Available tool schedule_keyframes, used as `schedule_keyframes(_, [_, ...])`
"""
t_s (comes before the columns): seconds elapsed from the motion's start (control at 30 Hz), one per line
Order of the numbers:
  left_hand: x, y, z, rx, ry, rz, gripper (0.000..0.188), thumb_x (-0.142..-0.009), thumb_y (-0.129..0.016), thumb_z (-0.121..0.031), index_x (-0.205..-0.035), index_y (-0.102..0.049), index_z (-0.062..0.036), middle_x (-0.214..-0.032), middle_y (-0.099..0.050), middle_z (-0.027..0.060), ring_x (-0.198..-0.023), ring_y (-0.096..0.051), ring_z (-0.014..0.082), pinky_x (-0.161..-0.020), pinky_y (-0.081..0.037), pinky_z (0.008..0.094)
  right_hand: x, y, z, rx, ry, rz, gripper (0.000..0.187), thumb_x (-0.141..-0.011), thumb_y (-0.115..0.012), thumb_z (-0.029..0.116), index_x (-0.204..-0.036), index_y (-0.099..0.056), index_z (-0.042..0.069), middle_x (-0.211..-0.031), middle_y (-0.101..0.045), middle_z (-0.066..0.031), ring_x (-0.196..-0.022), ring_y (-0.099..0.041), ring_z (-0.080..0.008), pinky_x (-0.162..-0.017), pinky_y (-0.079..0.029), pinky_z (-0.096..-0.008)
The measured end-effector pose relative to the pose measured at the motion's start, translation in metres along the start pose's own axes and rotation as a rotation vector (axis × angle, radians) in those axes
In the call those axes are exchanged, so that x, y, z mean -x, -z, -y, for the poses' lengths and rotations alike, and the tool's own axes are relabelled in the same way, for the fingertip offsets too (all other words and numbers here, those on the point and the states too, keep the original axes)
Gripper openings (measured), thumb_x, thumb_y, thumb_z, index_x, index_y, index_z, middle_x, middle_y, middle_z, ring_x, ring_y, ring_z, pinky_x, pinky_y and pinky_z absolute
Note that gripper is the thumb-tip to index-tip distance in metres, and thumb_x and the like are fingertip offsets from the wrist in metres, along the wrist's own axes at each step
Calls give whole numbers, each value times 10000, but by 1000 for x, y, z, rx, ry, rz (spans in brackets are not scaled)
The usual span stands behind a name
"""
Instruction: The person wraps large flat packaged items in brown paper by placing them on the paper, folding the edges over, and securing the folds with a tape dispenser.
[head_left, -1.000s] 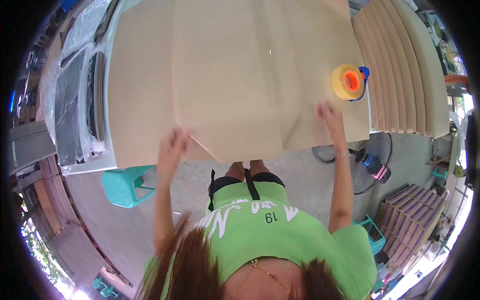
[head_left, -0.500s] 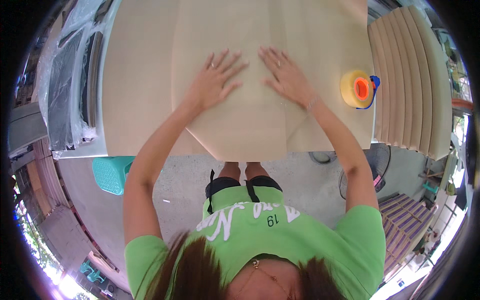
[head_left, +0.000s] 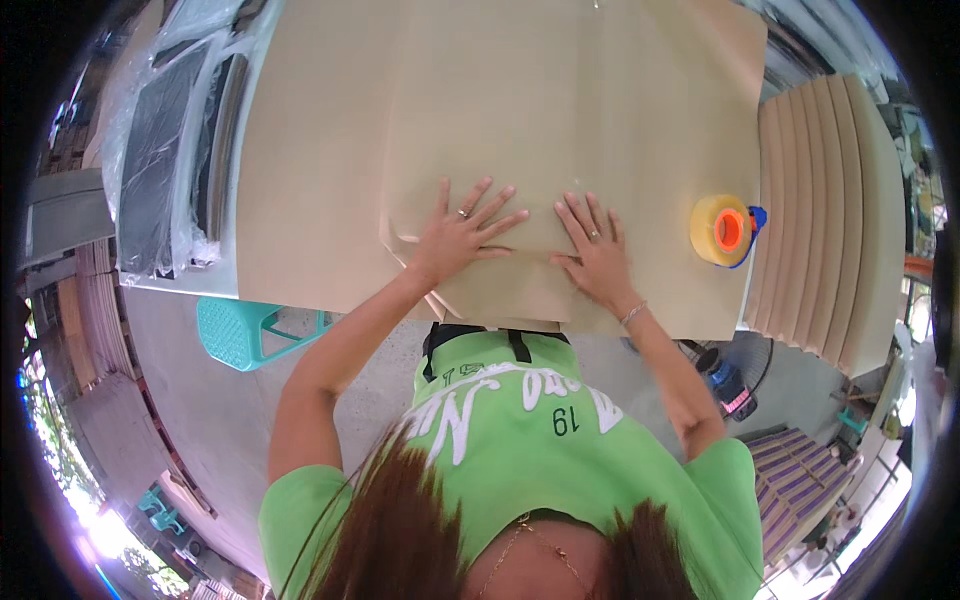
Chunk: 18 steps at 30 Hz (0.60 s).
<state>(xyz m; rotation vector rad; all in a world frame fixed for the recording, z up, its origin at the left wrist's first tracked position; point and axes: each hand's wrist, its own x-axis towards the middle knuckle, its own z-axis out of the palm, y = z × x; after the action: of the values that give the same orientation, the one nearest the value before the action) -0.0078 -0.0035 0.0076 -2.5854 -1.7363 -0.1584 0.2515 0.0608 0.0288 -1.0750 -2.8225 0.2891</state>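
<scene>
My left hand [head_left: 462, 235] lies flat with spread fingers on a folded part of a large brown paper sheet [head_left: 310, 150], near the table's front edge. To its right, my right hand [head_left: 600, 262] also presses flat on the paper, fingers stretched out. Neither hand grips anything. Creased folds of paper stick up a little under my left wrist, and the folded front edge reaches close to my waist. A wide roll of yellowish tape [head_left: 706, 228] with an orange core and a blue holder rests on the paper to the right of my right hand.
Plastic-wrapped dark panels [head_left: 165, 160] lie along the table's left side. A stack of brown padded sheets [head_left: 825, 220] stands at the right. Below the table are a teal stool [head_left: 232, 335] at the left and a fan [head_left: 748, 365] at the right.
Both hands have slid toward me over the paper, still flat. My body is closer to the table, and the paper's front flap now sits folded near its edge.
</scene>
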Motion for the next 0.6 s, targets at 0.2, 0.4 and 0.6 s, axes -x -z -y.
schedule_keyframes(0.2, [13,-8,15,116,10,-4,716,-819,-429,-691,-1458,-322,-387,-1540,-285,-72,-1425,-248,229,-1120,-177,599,-36,-6,36,-169,-84,66,891,-783,-660,488,-1510,-237,197,-1574,-205,-10,-1455,-153,-235,-1164,-96,-485])
schedule_keyframes(0.4, [90,8,102,191,204,58,748,-782,-579,-590,-1444,-383,-304,-1537,-304,13,-1425,-249,266,-1135,-111,581,-38,3,41,-170,-135,171,986,-732,-734,393,-1525,-174,222,-1590,-136,-29,-1463,-105,-272,-1161,-105,-490])
schedule_keyframes(0.6, [95,15,84,505,546,15,564,-848,-654,-304,-1371,-456,-228,-1308,-482,150,-1326,-371,312,-1107,-157,607,-42,6,51,-145,-195,208,1000,-709,-766,297,-1522,-186,242,-1592,-126,-27,-1462,-106,-283,-1160,-122,-491])
